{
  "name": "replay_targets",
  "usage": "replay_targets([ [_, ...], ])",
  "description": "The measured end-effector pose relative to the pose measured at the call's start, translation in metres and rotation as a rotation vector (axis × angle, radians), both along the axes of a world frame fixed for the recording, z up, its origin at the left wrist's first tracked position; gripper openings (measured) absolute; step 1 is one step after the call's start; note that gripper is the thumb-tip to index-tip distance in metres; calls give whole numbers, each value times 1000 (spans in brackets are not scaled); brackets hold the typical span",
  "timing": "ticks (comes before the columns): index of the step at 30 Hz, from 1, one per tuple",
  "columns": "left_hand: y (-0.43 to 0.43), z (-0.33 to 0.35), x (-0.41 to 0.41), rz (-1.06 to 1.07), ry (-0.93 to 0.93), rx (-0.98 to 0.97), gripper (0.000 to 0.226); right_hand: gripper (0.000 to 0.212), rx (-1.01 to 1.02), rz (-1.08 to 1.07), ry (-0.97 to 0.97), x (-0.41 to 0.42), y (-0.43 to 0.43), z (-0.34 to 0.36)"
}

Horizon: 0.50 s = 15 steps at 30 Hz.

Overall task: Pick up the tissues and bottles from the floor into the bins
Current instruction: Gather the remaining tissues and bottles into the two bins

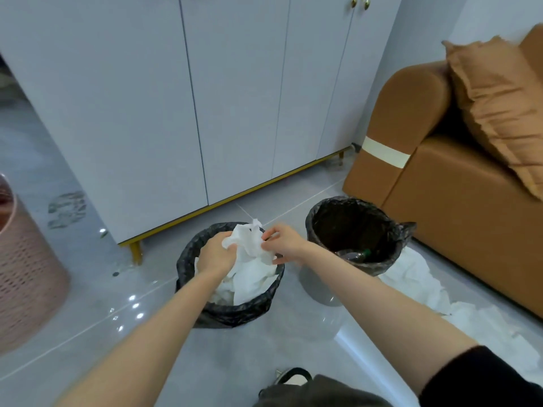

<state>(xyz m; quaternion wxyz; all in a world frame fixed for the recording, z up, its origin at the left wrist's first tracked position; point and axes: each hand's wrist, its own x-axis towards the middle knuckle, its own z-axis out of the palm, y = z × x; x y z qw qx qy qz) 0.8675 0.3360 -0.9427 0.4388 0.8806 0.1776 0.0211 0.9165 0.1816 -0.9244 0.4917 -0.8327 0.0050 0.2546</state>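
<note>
Crumpled tissue wad over the left bin: light, soft, tears easily I'd guess, so grab the bulk, not a corner. My left hand clutches it; my right hand pinches its right edge. More tissues lie on the floor right of the bottle bin.

Two bins, one bottle, two hands
</note>
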Motion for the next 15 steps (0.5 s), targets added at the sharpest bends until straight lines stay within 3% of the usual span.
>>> replay_targets([
  [6, -2, -20, 7, -38, 103, 71, 46, 32, -32, 21, 8, 4, -3, -19],
  [15, -46, 8, 11, -158, -3, 3, 42, 28, -85, -52, -47, -5, -53, -10],
])
